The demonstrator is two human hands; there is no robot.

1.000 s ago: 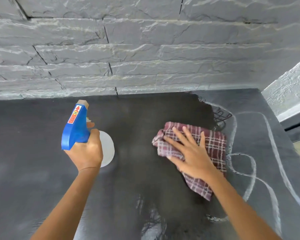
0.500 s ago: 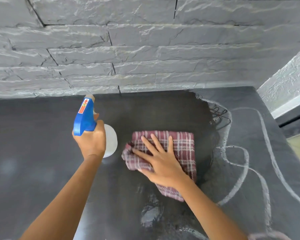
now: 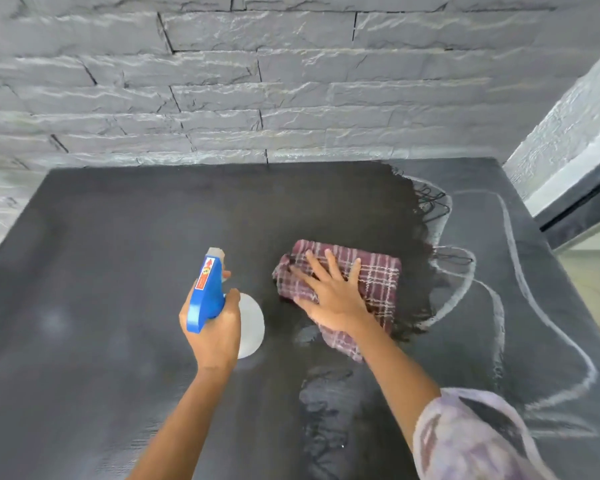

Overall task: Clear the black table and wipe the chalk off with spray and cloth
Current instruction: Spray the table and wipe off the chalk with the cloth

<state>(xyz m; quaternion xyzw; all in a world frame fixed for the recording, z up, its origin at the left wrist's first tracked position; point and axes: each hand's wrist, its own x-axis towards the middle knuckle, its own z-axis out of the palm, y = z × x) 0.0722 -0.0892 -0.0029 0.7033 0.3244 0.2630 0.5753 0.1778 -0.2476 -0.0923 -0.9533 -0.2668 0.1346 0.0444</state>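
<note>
My left hand (image 3: 215,336) grips a spray bottle (image 3: 207,291) with a blue trigger head and a white body, held just above the black table (image 3: 101,271). My right hand (image 3: 333,296) presses flat, fingers spread, on a folded maroon plaid cloth (image 3: 378,282) lying on the table's middle. The area around the cloth looks dark and wet. White chalk lines (image 3: 520,282) loop over the table's right part, and smeared chalk (image 3: 323,396) shows near the front.
A grey stone-brick wall (image 3: 291,81) runs directly behind the table. At the right edge stands a pale wall corner with a dark frame (image 3: 575,202). Faint dusty patches mark the table's left side.
The cloth under my right hand slid left from the chalk lines toward the bottle, then stayed there. My view tilted, showing more of the table's left side.
</note>
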